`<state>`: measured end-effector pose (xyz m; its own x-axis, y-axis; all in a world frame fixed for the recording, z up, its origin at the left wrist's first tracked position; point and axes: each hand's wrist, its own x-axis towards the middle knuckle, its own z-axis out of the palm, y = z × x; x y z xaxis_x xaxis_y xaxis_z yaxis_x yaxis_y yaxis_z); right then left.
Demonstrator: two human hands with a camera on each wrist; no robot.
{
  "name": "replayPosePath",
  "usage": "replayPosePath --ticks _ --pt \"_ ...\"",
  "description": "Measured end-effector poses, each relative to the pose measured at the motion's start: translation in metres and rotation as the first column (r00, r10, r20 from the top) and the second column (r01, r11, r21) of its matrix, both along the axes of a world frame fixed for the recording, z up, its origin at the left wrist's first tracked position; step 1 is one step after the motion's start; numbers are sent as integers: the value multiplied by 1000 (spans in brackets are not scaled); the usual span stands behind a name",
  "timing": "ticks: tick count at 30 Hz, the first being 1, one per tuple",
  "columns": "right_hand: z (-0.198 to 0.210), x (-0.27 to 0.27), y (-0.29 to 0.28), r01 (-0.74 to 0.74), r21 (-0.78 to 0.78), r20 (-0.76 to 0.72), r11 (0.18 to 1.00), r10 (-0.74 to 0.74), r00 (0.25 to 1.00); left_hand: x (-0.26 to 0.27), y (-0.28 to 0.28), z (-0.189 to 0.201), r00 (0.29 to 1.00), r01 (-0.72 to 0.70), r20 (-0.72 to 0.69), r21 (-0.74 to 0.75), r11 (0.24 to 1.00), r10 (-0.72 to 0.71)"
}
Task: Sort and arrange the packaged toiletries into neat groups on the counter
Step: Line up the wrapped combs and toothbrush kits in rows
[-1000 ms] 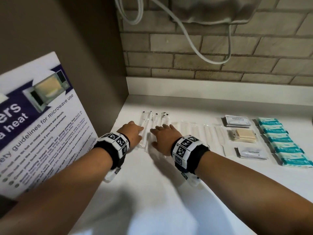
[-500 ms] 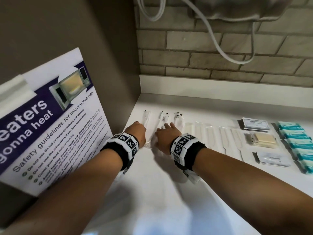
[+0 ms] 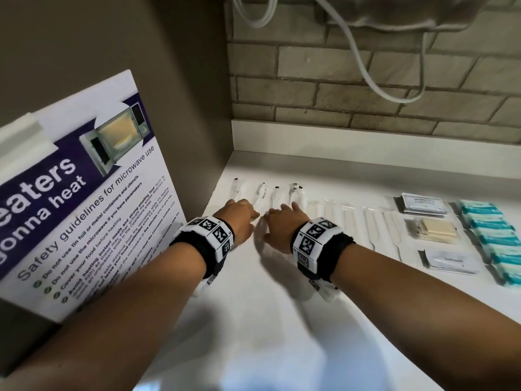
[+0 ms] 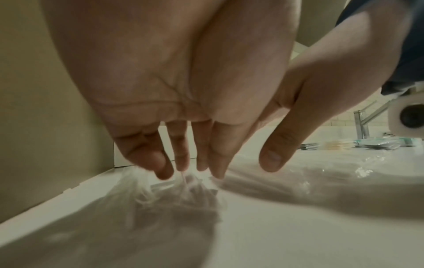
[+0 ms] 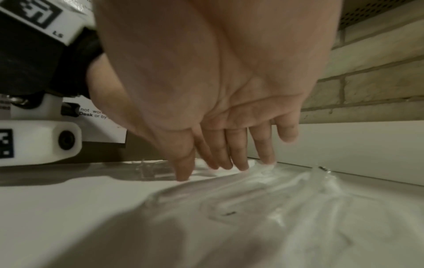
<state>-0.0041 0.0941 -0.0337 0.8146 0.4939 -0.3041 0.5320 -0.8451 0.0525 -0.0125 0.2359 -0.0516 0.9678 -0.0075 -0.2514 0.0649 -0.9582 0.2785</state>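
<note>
Both hands have spread the clear-wrapped razors (image 3: 265,194) slightly at the counter's (image 3: 282,320) left corner. Your left hand (image 3: 239,218) and right hand (image 3: 282,224) press with straight fingers (image 4: 165,168); slick wrappers may slide askew.

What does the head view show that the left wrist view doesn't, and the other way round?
Head only: the microwave safety poster, the row of teal packets and both wristbands. Left wrist only: the left hand's fingertips pressing on crinkled clear wrappers, and a tap far off. Both: the left hand, the right hand and the white counter.
</note>
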Motion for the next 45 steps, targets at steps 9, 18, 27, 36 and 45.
replayPosePath --ticks 9,18,27,36,45 --pt "3 0 -3 -53 -72 -1 996 53 999 -2 -3 0 999 -3 45 80 997 -1" --pt "6 -4 14 -80 67 23 995 78 997 0 6 1 994 -88 72 41 995 85" --pt "13 -1 -9 -16 88 76 996 9 997 -3 -11 13 970 34 241 -65 997 -18" --pt "20 -4 -70 193 55 84 980 -197 977 -5 -61 15 980 186 90 -68 980 -180" --pt "12 -6 -57 131 3 -13 991 -131 991 0 -69 23 998 -26 60 -158 987 35"
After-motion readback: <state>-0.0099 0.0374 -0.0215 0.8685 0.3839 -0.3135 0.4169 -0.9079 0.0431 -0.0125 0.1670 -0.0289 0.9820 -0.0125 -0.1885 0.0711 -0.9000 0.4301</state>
